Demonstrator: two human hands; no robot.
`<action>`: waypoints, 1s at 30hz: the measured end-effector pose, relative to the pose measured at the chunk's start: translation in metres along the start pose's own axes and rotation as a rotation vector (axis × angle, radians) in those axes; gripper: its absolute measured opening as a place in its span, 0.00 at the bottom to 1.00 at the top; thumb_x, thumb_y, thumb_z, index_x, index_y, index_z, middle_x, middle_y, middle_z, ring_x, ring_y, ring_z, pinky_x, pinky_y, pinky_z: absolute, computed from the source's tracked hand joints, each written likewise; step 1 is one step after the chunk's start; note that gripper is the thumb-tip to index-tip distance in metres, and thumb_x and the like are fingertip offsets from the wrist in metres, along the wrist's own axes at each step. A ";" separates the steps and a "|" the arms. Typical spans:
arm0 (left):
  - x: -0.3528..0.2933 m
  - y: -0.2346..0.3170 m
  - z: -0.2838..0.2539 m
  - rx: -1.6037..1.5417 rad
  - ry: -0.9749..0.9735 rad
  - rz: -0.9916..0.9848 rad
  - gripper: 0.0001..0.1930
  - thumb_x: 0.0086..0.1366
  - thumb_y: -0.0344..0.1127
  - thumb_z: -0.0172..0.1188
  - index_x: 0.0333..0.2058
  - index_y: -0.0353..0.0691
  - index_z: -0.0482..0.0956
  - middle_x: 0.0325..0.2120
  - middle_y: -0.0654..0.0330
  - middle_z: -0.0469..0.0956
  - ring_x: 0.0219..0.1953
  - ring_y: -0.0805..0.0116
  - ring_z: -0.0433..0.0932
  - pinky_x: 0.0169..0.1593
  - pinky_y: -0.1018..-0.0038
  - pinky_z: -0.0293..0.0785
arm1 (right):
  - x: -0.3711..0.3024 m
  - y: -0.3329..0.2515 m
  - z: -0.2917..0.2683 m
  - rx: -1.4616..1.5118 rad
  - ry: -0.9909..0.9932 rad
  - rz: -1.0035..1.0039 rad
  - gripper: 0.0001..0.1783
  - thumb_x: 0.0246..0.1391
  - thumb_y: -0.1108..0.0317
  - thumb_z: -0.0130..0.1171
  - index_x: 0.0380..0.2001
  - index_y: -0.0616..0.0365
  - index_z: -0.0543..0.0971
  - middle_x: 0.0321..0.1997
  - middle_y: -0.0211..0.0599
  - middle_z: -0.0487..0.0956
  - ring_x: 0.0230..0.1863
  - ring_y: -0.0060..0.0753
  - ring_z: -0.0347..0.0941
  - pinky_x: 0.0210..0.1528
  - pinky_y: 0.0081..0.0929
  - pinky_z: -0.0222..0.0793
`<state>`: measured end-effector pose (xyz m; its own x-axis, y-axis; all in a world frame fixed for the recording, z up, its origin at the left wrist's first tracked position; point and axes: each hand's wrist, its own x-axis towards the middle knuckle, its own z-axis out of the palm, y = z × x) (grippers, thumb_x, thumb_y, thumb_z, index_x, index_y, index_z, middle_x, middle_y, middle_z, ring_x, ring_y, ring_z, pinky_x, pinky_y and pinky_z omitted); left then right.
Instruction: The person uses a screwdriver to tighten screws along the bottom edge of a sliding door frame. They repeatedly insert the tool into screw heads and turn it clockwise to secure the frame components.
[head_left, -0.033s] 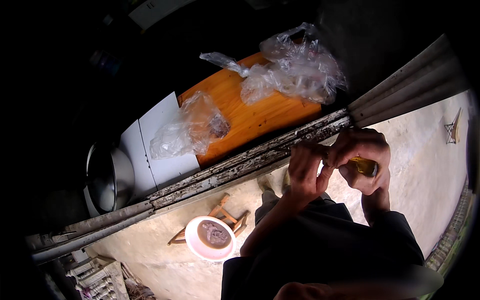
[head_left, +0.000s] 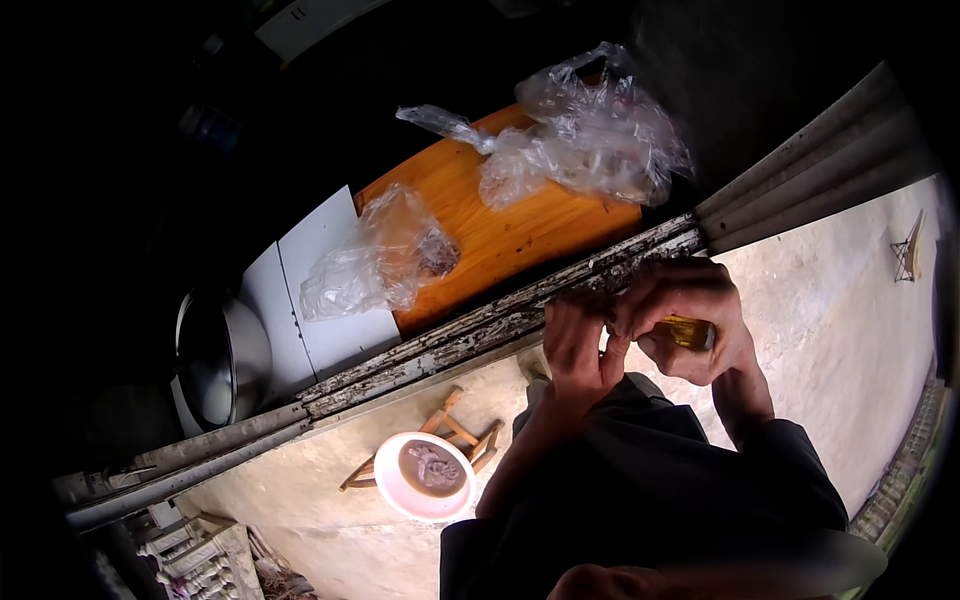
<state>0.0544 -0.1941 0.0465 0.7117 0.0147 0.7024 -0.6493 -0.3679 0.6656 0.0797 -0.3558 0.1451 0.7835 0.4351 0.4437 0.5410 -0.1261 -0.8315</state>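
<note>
My right hand (head_left: 728, 325) is closed around a small amber see-through object (head_left: 688, 332) with a pale end; its kind is not clear. My left hand (head_left: 574, 345) is closed too, its thumb and fingertips pinched right beside the right hand's fingers. Whatever lies between the two sets of fingertips is hidden in shadow. Both hands are raised in front of my body, over the weathered window sill (head_left: 420, 358).
Beyond the sill, crumpled clear plastic bags (head_left: 600, 140) lie on an orange wooden board (head_left: 500, 235). A metal pot (head_left: 245, 360) stands at the left. Below, a pink-white basin (head_left: 400, 490) of murky liquid with pale strips rests on a wooden stool (head_left: 450, 430).
Both hands have shifted together to the left, the amber object with them. Their grips look the same.
</note>
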 end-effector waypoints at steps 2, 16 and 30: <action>-0.010 -0.018 -0.007 0.074 0.008 -0.023 0.10 0.68 0.37 0.61 0.36 0.35 0.78 0.35 0.52 0.78 0.37 0.51 0.77 0.42 0.60 0.69 | 0.003 0.027 0.017 0.018 -0.071 -0.043 0.11 0.38 0.78 0.63 0.29 0.57 0.80 0.36 0.35 0.83 0.36 0.40 0.82 0.39 0.32 0.77; 0.007 0.009 0.072 -0.411 -0.107 -0.014 0.07 0.65 0.33 0.63 0.36 0.37 0.76 0.34 0.54 0.76 0.39 0.52 0.75 0.46 0.58 0.68 | -0.031 -0.016 -0.045 -0.323 0.075 0.053 0.10 0.35 0.76 0.61 0.28 0.58 0.81 0.33 0.40 0.83 0.34 0.41 0.83 0.37 0.33 0.78; 0.005 0.012 0.094 -0.432 -0.248 0.008 0.17 0.65 0.35 0.66 0.49 0.34 0.76 0.45 0.50 0.76 0.49 0.48 0.75 0.56 0.55 0.67 | -0.059 -0.015 -0.060 -0.358 0.190 0.123 0.09 0.37 0.78 0.61 0.28 0.61 0.81 0.31 0.40 0.83 0.35 0.43 0.83 0.37 0.33 0.78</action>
<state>0.0755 -0.2856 0.0346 0.7146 -0.2273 0.6615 -0.6693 0.0527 0.7411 0.0436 -0.4333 0.1512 0.8729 0.2299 0.4303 0.4862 -0.4828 -0.7284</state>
